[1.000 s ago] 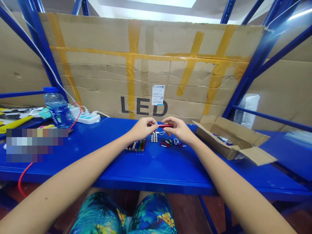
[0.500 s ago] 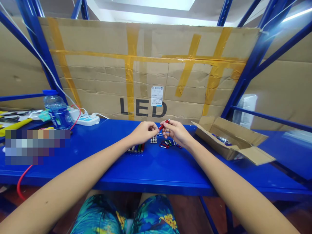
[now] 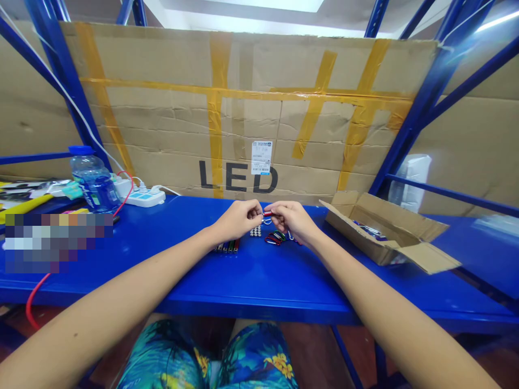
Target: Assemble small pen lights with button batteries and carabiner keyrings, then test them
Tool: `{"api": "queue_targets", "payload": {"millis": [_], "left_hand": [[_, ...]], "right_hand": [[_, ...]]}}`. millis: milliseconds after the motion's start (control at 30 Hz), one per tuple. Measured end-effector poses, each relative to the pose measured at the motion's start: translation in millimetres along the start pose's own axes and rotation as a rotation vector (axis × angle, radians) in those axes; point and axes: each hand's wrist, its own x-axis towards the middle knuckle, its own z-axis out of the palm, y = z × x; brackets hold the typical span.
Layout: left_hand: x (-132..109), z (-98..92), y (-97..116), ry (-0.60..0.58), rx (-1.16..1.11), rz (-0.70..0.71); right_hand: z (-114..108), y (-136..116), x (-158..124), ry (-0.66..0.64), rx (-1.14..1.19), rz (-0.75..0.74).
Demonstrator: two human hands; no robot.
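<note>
My right hand (image 3: 294, 221) is closed around a small red metal tube (image 3: 268, 214), which lies nearly level between the two hands. At the tube's left end, the fingertips of my left hand (image 3: 243, 219) are pinched together; what they hold is too small and hidden to tell. Below the hands, small round silver pieces (image 3: 255, 232) sit in neat rows on the table. Several slim tubes (image 3: 230, 247) of different colours lie side by side under my left wrist, partly covered by it. Coloured carabiners (image 3: 275, 237) lie in a loose pile below my right hand.
An open cardboard box (image 3: 377, 243) with packed items stands on the blue table (image 3: 259, 286) at right. At left are a bottle (image 3: 95, 181) and a white power strip (image 3: 146, 197) with cables. A large cardboard sheet (image 3: 162, 124) walls off the back between blue posts.
The red tube has turned from slanting upward to nearly level, and less of it shows. My right fingers have closed further over it. My left hand stays almost in place.
</note>
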Motion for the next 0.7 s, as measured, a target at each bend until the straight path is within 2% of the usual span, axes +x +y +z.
{"api": "queue_targets", "payload": {"millis": [233,367,433,500,600,700], "left_hand": [[0,4.0,4,-0.005,0.033,0.022],[2,8.6,9,-0.006,-0.071,-0.140],[2,9.8,11,-0.018,-0.056,-0.153],[0,10.2,12,-0.083,0.057,-0.062],[-5,12.1,12,-0.273,0.283,0.136],[-9,17.5,12,-0.390,0.445,0.233]], "right_hand": [[4,-6,-3,-0.028,0.141,0.115],[-5,-9,2,0.017,0.156,0.044],[-15,-12,5,0.016,0.168,-0.008],[-25,-15,7,0.042,0.186,-0.029],[-35,-18,7,0.079,0.156,-0.001],[-38,-19,7,0.055,0.107,0.035]]}}
